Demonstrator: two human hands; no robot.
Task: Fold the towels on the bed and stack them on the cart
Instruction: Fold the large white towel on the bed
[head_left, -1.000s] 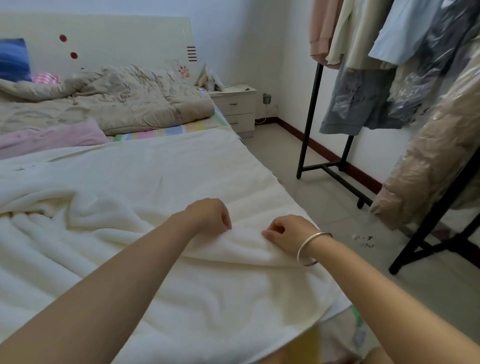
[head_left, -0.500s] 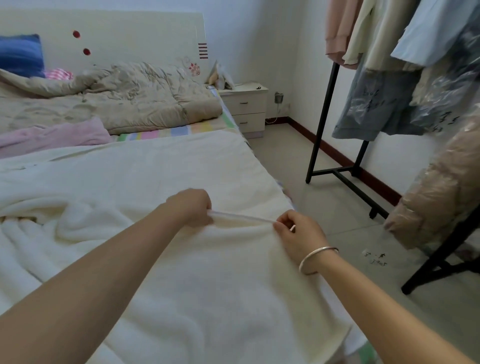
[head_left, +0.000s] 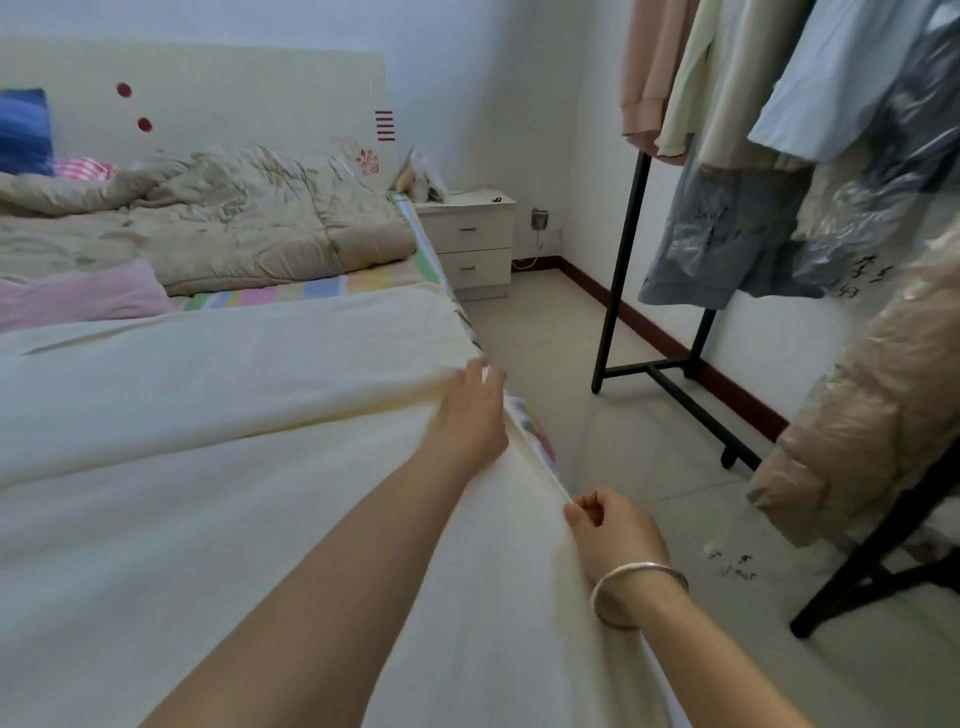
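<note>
1. at the far left a blue pillow (head_left: 23, 130) leans on the pale headboard (head_left: 234, 98), with a crumpled beige quilt (head_left: 218, 213) heaped below it and a pink blanket (head_left: 78, 293) lying just in front of the quilt.
2. a large cream towel (head_left: 208, 441) is spread over the near part of the bed (head_left: 291, 293), covering it from the left edge of view to the bed's right side; a band of the bed's striped sheet shows between the towel and the quilt.
3. the left hand (head_left: 470, 415) reaches across the towel to its right-hand hem. its fingers are bent over that hem and hold it, with a strip of the white edge showing at the fingertips; the hand is slightly blurred.
4. the hem runs in a straight, taut line from the left hand back to the right hand (head_left: 613, 530), along the side of the bed.
5. the right hand pinches the hem between thumb and forefinger, the other fingers curled in. a silver bracelet (head_left: 636, 592) sits on its wrist.
6. beyond the hands, a white nightstand (head_left: 472, 239) stands against the wall beside the head of the bed.
7. on the right, a black clothes rack (head_left: 621, 270) stands on the tiled floor, hung with garments, some in clear plastic.
</note>
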